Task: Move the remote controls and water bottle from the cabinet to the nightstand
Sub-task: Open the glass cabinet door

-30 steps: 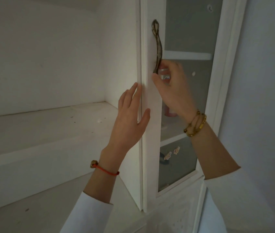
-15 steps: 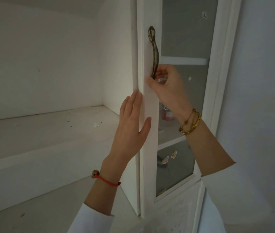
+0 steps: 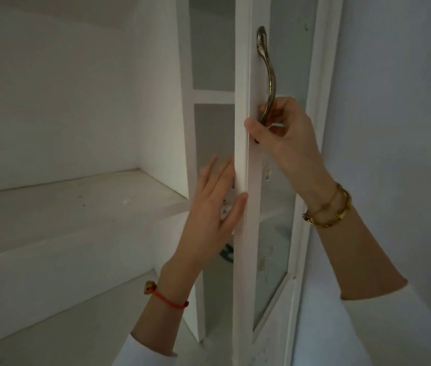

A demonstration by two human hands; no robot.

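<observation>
A white cabinet door (image 3: pixel 243 101) with glass panes stands partly swung out toward me, edge-on. My right hand (image 3: pixel 285 138) grips the lower end of its curved brass handle (image 3: pixel 268 75). My left hand (image 3: pixel 214 207) lies flat against the door's free edge, fingers straight and the thumb hooked around the edge. Behind the gap I see cabinet shelves (image 3: pixel 214 96). A dark object (image 3: pixel 226 253) shows low in the gap; what it is I cannot tell. No remote or bottle is clearly visible.
An open white shelf recess (image 3: pixel 77 196) lies to the left with a dusty ledge. A plain wall (image 3: pixel 399 128) stands close on the right of the cabinet frame.
The door has swung outward from nearly closed, opening a gap that shows the inside shelves. My right hand came with the handle, and my left hand stayed on the door's edge.
</observation>
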